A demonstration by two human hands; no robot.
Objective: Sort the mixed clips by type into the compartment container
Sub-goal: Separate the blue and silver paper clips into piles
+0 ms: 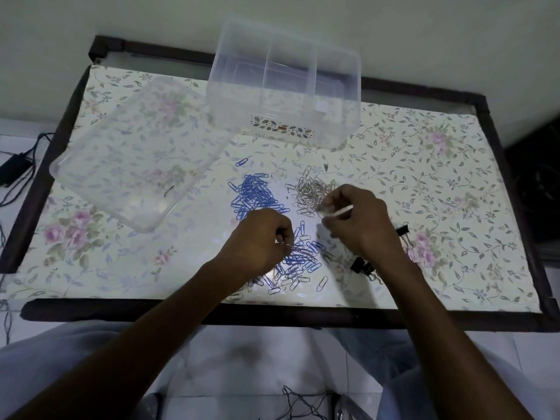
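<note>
Your left hand (260, 237) is curled over the mixed pile of clips (298, 262) at the near middle of the worktop (424, 183), fingertips pinched on what looks like a thin silver clip right at the pile's left edge. Your right hand (360, 219) sits just beyond and to the right, fingers curled and pinching a pale, slim item at the near edge of the silver clip heap (313, 192); what that item is, you can't tell from here. The blue clip heap (256, 195) lies just beyond your left hand, beside the silver one, with a narrow gap between the two. One stray blue clip (241, 162) lies on its own further back. Black binder clips (362, 266) peek out from under your right wrist, another one (401, 229) just to the right of that hand. The clear compartment container (285, 83) stands at the far edge, well apart from both hands, its dividers showing through the walls. Its clear lid (121, 165) lies flat at the far left of the floral worktop.
</note>
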